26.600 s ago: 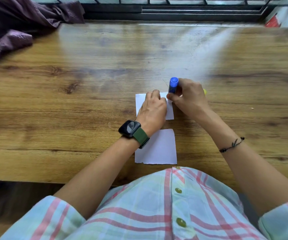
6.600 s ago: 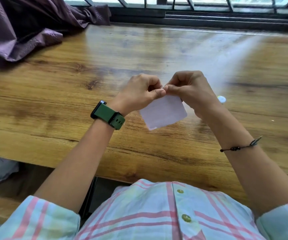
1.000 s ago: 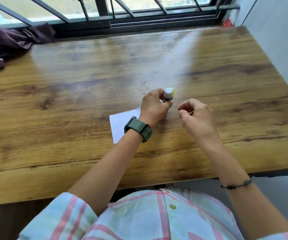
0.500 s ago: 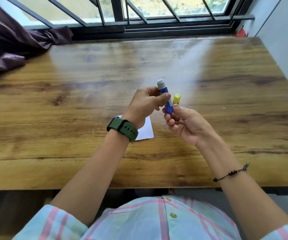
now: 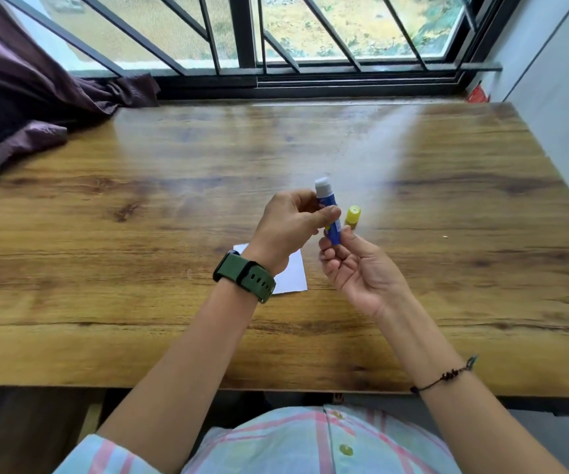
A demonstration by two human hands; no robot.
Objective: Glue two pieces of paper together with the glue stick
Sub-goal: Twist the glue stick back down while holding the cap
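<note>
My left hand (image 5: 288,229) grips a blue glue stick (image 5: 328,211) upright above the wooden table (image 5: 122,206), with the stick's white tip uncovered at the top. My right hand (image 5: 361,268) is palm up just right of it. Its fingertips touch the stick's lower end and pinch a small yellow cap (image 5: 352,216). A white piece of paper (image 5: 293,273) lies flat on the table under my left wrist, partly hidden by it. I cannot tell whether it is one sheet or two stacked.
A dark purple cloth (image 5: 26,104) is heaped on the table's far left corner. A barred window (image 5: 276,39) runs along the far edge and a white wall (image 5: 556,97) stands at the right. A red thing (image 5: 478,95) sits at the far right corner.
A second ago my left hand took the glue stick off the table by the paper. It has since lifted the stick, and my right hand has come to its lower end with the yellow cap.
</note>
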